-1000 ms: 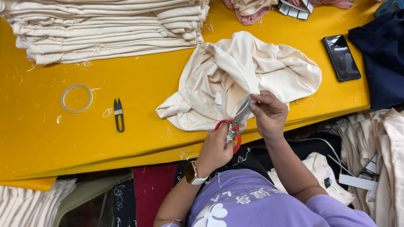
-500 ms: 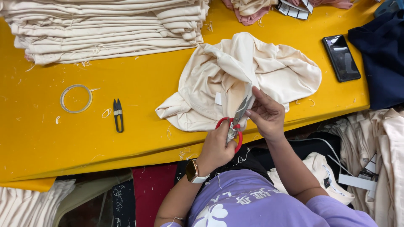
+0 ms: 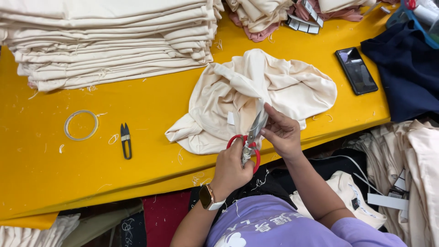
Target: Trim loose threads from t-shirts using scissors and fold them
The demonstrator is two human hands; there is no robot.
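Over table edge (image 3: 137, 183), hands (image 3: 281, 132) around scissors (image 3: 251, 137)

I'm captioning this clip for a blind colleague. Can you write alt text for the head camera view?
A person's left hand holds red-handled scissors while the right hand pinches a crumpled cream garment at the blades, over a yellow table. Nearby lie a thread snipper, a tape ring, a stack of folded cream fabric and a phone.

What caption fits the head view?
Left hand works red scissors while right hand holds cream cloth on yellow table.
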